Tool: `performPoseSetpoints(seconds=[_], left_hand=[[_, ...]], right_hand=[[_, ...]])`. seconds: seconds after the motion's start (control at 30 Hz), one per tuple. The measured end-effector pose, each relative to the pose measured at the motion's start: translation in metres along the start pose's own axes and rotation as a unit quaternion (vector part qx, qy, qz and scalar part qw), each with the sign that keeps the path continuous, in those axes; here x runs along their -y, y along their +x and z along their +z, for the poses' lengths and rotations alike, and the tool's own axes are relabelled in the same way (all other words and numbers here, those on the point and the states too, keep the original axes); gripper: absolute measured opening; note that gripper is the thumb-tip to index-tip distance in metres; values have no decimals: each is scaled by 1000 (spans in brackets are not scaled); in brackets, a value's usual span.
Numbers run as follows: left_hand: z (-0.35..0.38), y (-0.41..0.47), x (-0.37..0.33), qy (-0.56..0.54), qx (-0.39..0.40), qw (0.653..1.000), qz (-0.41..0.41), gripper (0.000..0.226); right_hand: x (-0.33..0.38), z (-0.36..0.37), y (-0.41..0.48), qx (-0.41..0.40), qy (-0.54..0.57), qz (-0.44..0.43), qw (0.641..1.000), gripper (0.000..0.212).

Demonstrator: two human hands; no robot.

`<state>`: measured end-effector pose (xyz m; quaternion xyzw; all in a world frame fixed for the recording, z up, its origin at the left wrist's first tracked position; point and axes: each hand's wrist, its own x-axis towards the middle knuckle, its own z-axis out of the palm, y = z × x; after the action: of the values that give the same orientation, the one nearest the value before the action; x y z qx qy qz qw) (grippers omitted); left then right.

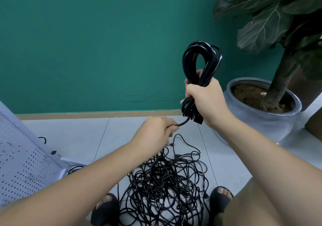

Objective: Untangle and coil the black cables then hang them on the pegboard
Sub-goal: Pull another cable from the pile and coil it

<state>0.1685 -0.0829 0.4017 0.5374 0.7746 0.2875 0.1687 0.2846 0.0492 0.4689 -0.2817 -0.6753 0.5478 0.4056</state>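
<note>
My right hand (207,100) grips a thick coil of black cable (200,62) around its middle and holds it upright in front of the green wall. A loose tail of that cable runs down and left into my left hand (156,131), which pinches it just below the coil. Under both hands a big tangled pile of black cables (165,187) lies on the tiled floor between my feet. The white pegboard (20,166) leans at the left edge, with a small black hook (43,139) beside it.
A grey pot (271,121) with a large leafy plant (282,16) stands close to the right of my right hand. My feet in black sandals (106,210) flank the cable pile. A brown box corner (313,126) shows at far right.
</note>
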Motion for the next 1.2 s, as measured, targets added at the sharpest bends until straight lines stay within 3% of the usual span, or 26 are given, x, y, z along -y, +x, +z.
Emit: performPoseSetpoints(seconds=[0.17,0.23,0.33,0.4,0.5,0.57,0.73,0.83,0.93,1.03,1.07,1.1,1.2], left_hand=[[-5,-17,-22,4,-8,1000,24,31],[-13,-22,-29,-59,-2,998,28,38],[-36,-26,-36,-95,-28,994,42,28],[-51,-25,-34,-141,-65,987,36,25],[-70,-24,-30,-212,-99,972,29,23],[-76,-25,-31,-233,-108,966,32,20],[-76,-28,-40,-227,-133,962,66,9],[-77,-27,-40,-236,-165,955,72,14],[-82,-25,-39,-223,-195,953,71,25],[-88,-26,-40,-193,-206,955,90,30],[-91,-26,-40,-175,-215,955,102,30],[-94,-26,-40,-155,-226,955,111,29],[-102,-24,-36,-117,-241,956,116,28]], right_hand=[[-12,7,4,-47,-74,-31,996,20],[-14,10,4,-31,-140,-61,988,22],[-16,14,4,24,-182,-42,982,12],[-19,15,3,83,-142,-10,986,9],[-19,17,-5,188,40,81,978,30],[-14,18,-11,212,107,124,963,32],[-2,27,-27,231,126,140,955,35],[0,31,-31,233,143,140,952,57],[-2,30,-32,263,154,118,945,60],[-7,24,-26,304,167,121,930,91],[-10,21,-23,315,172,123,926,93],[-9,17,-22,328,159,116,924,85],[-6,12,-23,353,17,69,933,32]])
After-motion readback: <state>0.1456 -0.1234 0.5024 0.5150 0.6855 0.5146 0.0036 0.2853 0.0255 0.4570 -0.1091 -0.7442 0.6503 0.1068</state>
